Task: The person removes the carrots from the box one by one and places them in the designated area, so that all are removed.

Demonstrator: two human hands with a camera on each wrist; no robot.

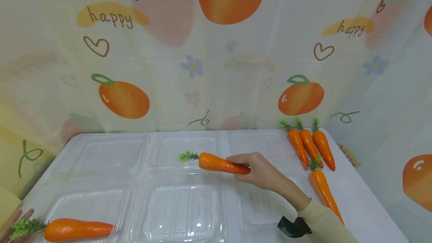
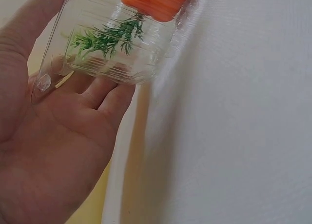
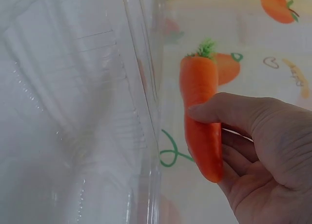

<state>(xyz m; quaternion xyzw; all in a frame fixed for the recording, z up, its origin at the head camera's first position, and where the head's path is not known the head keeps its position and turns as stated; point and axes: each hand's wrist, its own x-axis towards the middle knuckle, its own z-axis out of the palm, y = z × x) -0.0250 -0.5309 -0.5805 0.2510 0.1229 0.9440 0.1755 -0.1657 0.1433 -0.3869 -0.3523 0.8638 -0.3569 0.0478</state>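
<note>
My right hand (image 1: 258, 171) grips an orange toy carrot (image 1: 213, 162) by its narrow end, thumb on one side and fingers on the other. It is held above the clear containers, its green leafy top pointing left. In the right wrist view the carrot (image 3: 200, 82) is near a clear container wall (image 3: 146, 87). At the lower left of the head view, another carrot (image 1: 77, 230) lies in a clear plastic container (image 1: 124, 203). My left hand (image 2: 63, 141) holds that container's end, the thumb along its side and the fingers behind it. Leaves partly hide this hand in the head view.
Clear containers stand in two rows on the white table, including a front middle container (image 1: 182, 213) and a back left container (image 1: 108, 156). Several loose carrots (image 1: 323, 186) lie along the right side. A fruit-printed cloth (image 1: 216, 66) hangs behind the table.
</note>
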